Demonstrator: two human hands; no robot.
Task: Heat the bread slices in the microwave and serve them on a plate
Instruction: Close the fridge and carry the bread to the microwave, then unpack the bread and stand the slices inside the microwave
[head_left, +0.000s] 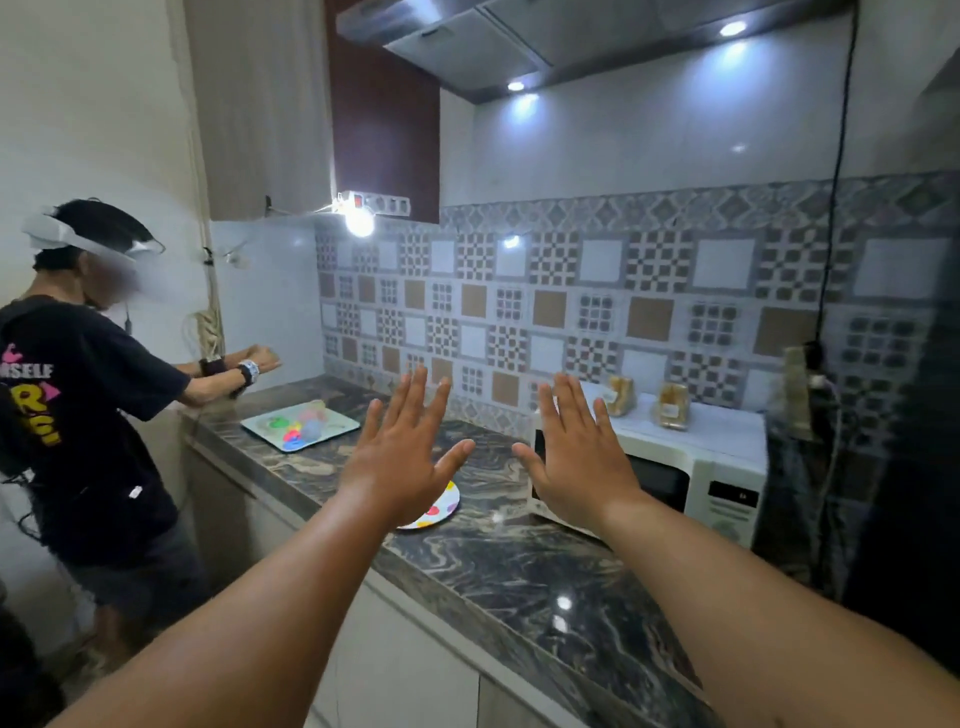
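You are holding your left hand (402, 457) and right hand (576, 457) up, spread wide and gripping nothing; the bread packs (647, 402) are sitting on the microwave (696, 467) — reaching blindly is risking toppling them; the plate (441, 512) is lying near the counter edge.

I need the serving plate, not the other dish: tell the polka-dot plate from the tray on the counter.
The polka-dot plate is round, near, and partly hidden behind the left hand. The tray is rectangular, pale green, farther left, and carries colourful items. Both lie flat on the marble counter.
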